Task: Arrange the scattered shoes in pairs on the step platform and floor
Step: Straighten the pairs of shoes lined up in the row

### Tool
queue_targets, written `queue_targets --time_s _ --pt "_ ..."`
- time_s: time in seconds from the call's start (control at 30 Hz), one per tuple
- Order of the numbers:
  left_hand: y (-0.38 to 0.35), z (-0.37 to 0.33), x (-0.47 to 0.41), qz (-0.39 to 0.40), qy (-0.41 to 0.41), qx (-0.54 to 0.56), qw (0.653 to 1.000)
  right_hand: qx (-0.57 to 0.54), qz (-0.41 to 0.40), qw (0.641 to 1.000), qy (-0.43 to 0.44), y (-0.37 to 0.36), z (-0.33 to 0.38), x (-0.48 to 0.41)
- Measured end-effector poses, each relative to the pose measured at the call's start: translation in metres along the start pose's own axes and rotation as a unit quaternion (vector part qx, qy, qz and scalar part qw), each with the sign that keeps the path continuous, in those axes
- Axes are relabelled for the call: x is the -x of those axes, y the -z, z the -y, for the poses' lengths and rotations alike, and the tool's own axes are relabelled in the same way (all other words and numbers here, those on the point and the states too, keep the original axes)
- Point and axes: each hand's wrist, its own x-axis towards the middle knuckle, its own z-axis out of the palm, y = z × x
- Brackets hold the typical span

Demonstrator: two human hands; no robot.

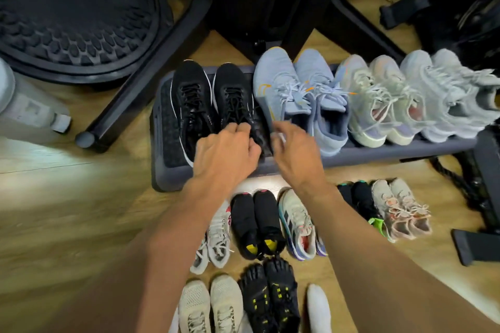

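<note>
Furthest left on the step platform (165, 176) stand the black sneakers (192, 100), side by side with their toes pointing away. The left hand (227, 157) sits on the heel of the right-hand shoe of that pair, fingers curled over the collar and gripping it. Just beside it, the right hand (295, 151) hovers between that heel and the light blue sneakers (278, 89). It is blurred, and I cannot tell whether its fingers hold anything. Further right on the platform come a pale grey-green pair (362, 100) and a grey pair (446, 97), all close together. On the wooden floor (67, 211) below, again from the left, lie a white pair (216, 240), a black pair with yellow tabs (257, 224), white-and-purple shoes (297, 224), a black-and-green pair (362, 203) and a pinkish pair (400, 208). Nearest the camera are a beige pair (211, 305) and black toe shoes (270, 300).
</note>
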Motion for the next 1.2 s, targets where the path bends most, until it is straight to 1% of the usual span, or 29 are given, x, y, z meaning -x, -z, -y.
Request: queue_targets --time_s 0.07,0.13,0.2,0.23,0.3,0.37,0.43,0.57,0.67,0.73,0.8,0.87,0.93,1.0,1.03,1.07,1.13,1.2 --pt "-0.007 -0.042 -0.007 0.038 -0.025 0.022 0.999 0.042 -0.017 0.999 -0.023 0.02 -0.04 -0.005" --pt "-0.024 -0.08 -0.017 0.095 -0.013 0.024 0.995 0.088 0.008 0.995 -0.045 0.031 -0.078 -0.01" --pt "-0.044 -0.11 -0.027 0.133 0.028 0.008 0.991 0.137 0.073 0.987 -0.047 0.034 -0.107 -0.011" --pt "-0.055 -0.123 -0.03 0.148 0.053 0.0 0.988 0.145 0.104 0.983 -0.036 0.034 -0.12 -0.01" --pt "-0.076 -0.144 -0.036 0.165 0.102 0.003 0.981 0.142 0.139 0.98 0.006 0.035 -0.143 -0.012" --pt "-0.091 -0.157 -0.042 0.154 0.136 0.015 0.979 0.158 0.152 0.974 0.057 0.039 -0.156 -0.019" --pt "-0.099 -0.161 -0.049 0.146 0.153 0.0 0.977 0.154 0.156 0.972 0.083 0.041 -0.162 -0.026" --pt "-0.103 -0.159 -0.05 0.146 0.168 -0.016 0.975 0.123 0.16 0.974 0.1 0.045 -0.168 -0.028" --pt "-0.102 -0.16 -0.04 0.11 0.165 0.002 0.98 0.099 0.165 0.977 0.096 0.049 -0.176 -0.028" --pt "-0.104 -0.162 -0.038 0.07 0.159 0.031 0.984 0.077 0.184 0.976 0.083 0.05 -0.181 -0.029" --pt "-0.106 -0.165 -0.038 0.041 0.196 0.088 0.976 0.061 0.207 0.973 0.08 0.048 -0.185 -0.03" --pt "-0.107 -0.168 -0.037 0.035 0.237 0.124 0.963 0.056 0.202 0.973 0.097 0.046 -0.186 -0.029" --pt "-0.104 -0.174 -0.034 0.045 0.256 0.091 0.961 0.047 0.197 0.973 0.108 0.047 -0.184 -0.027" --pt "-0.099 -0.191 -0.033 0.028 0.245 0.008 0.969 0.052 0.197 0.97 0.132 0.053 -0.184 -0.027" --pt "-0.095 -0.204 -0.034 -0.003 0.232 -0.012 0.973 0.055 0.186 0.97 0.149 0.058 -0.185 -0.026" --pt "-0.094 -0.216 -0.034 -0.033 0.212 -0.011 0.977 0.054 0.17 0.97 0.165 0.064 -0.188 -0.025" --pt "-0.092 -0.244 -0.038 -0.072 0.151 0.036 0.985 0.049 0.12 0.975 0.178 0.08 -0.202 -0.023" --pt "-0.096 -0.269 -0.047 -0.062 0.092 0.078 0.991 0.059 0.056 0.984 0.161 0.098 -0.228 -0.024"
